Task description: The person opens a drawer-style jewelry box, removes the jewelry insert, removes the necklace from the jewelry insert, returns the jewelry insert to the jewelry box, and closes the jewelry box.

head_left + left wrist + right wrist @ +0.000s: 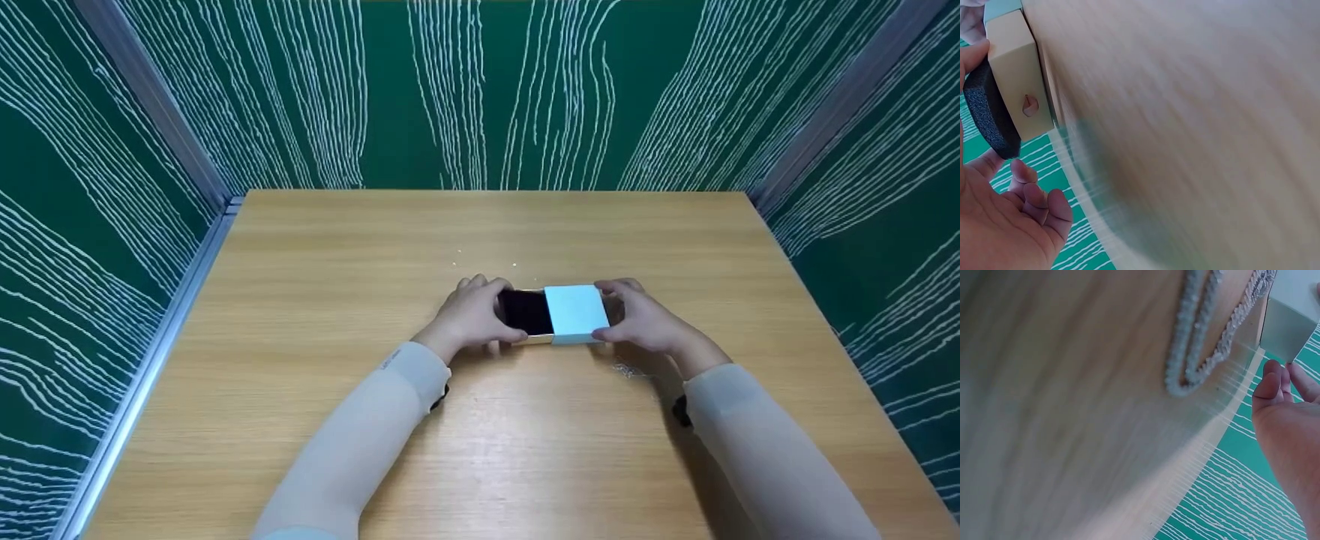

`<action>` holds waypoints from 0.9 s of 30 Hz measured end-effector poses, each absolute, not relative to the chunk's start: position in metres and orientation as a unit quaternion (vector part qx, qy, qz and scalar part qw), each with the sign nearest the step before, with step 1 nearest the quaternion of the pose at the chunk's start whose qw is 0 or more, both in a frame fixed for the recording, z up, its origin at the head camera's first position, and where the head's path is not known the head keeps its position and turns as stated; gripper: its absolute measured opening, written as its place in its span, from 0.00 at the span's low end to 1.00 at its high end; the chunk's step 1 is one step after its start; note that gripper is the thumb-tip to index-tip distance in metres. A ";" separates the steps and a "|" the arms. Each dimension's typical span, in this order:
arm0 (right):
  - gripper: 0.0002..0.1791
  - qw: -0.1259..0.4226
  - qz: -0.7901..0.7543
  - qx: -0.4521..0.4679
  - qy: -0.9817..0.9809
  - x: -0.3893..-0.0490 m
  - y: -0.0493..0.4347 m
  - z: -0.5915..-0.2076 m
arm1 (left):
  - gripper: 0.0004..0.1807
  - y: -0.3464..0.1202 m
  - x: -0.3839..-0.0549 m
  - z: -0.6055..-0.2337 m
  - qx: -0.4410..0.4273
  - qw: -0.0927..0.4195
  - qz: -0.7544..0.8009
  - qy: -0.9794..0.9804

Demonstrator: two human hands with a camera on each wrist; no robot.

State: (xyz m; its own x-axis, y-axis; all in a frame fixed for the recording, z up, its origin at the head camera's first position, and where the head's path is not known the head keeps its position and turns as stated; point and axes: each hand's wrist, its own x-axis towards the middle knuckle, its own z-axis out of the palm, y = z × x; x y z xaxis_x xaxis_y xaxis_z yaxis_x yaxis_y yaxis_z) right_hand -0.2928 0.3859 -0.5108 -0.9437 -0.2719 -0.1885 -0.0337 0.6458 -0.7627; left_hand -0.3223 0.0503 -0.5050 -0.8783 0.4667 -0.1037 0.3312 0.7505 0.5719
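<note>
A drawer-style gift box lies partly pulled apart. Its light blue sleeve (577,312) is on the right, and a cream inner tray (1016,73) with a round hole in its end sticks out to the left. Black foam (527,312) bulges up over the tray, bent in the left wrist view (989,109). My left hand (474,313) pinches this foam between thumb and fingers, its thumb right at the tray's edge. My right hand (645,319) grips the sleeve's right end, thumb at the near edge and fingers at the far edge.
A sparkling chain (1224,343) lies looped on the wooden table (337,262), just in front of the right hand. Several tiny white specks dot the table behind the box. Green panels (510,90) with white lines rise at the back and sides.
</note>
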 end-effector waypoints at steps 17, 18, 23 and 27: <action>0.57 0.153 -0.415 -0.071 0.894 -0.290 0.388 -0.513 | 0.54 0.059 -0.320 -0.508 0.221 0.127 0.273 0.928; 0.57 0.154 -0.415 -0.070 0.894 -0.289 0.388 -0.513 | 0.54 0.060 -0.320 -0.508 0.219 0.128 0.274 0.928; 0.57 0.149 -0.420 -0.078 0.892 -0.290 0.387 -0.513 | 0.56 0.062 -0.320 -0.508 0.211 0.131 0.281 0.927; 0.56 0.146 -0.419 -0.081 0.893 -0.291 0.388 -0.514 | 0.56 0.062 -0.321 -0.508 0.207 0.133 0.290 0.925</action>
State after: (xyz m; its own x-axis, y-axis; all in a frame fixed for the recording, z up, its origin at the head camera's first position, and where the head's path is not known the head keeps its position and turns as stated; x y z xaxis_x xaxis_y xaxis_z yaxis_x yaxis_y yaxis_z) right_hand -0.2909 0.3880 -0.5139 -0.9445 -0.2659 -0.1926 -0.0221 0.6367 -0.7708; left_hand -0.3206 0.0615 -0.5084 -0.8796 0.4589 -0.1254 0.3052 0.7466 0.5911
